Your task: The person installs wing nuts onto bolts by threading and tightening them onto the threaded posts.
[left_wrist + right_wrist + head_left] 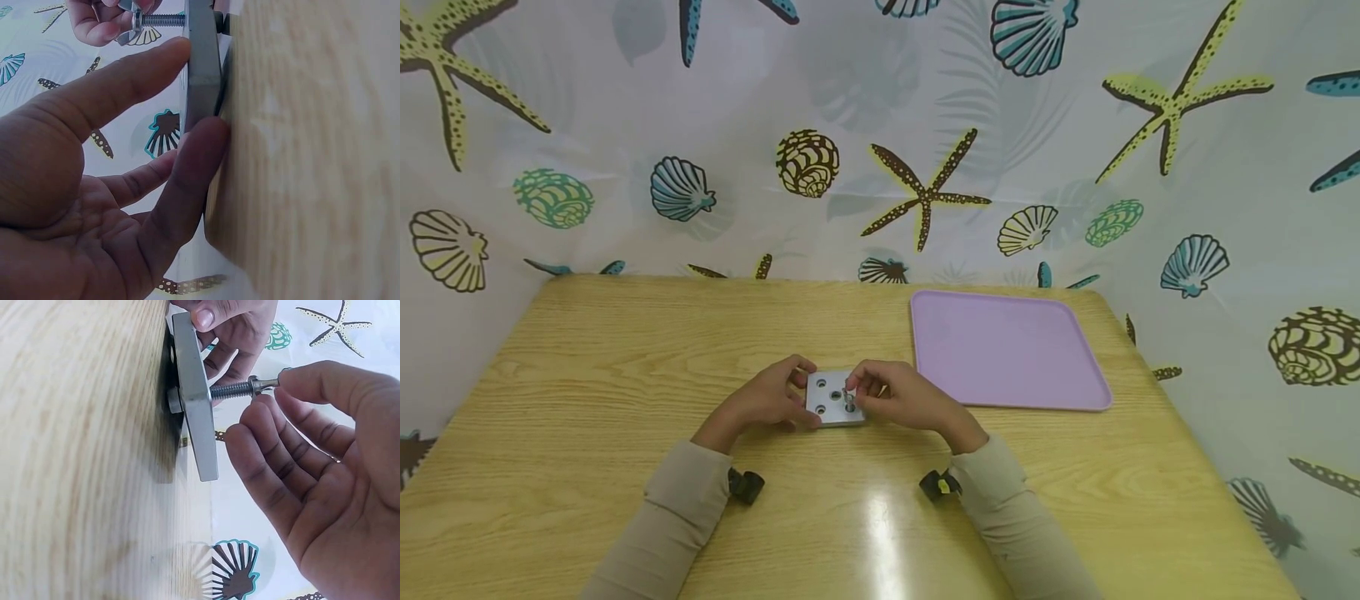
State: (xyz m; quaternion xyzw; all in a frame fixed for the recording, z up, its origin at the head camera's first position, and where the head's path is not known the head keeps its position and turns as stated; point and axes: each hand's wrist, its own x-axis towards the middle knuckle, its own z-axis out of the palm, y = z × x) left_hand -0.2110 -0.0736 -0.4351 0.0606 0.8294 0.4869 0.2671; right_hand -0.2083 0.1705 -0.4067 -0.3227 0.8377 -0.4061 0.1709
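The right grip pinches the top of a shiny wing screw between thumb and finger, and the left grip holds the metal plate by its left side, thumb at the near corner. The screw stands up in the plate, near its right side. The plate is in the middle of the bench, which is yellow wood with a bright shiny streak in front. The head view shows round holes in the top of the plate. The right wrist view shows what the head view hides: a long bit of screw thread above the plate, a short end poking out below, and a dark gap between plate and wood. A pink-purple tray lies just beside the right grip, near the back and right edges of the bench. A wide stretch of wood runs from the left grip to the left edge, giving lots of room there. White cloth with shells and sea stars hangs behind and on both sides.
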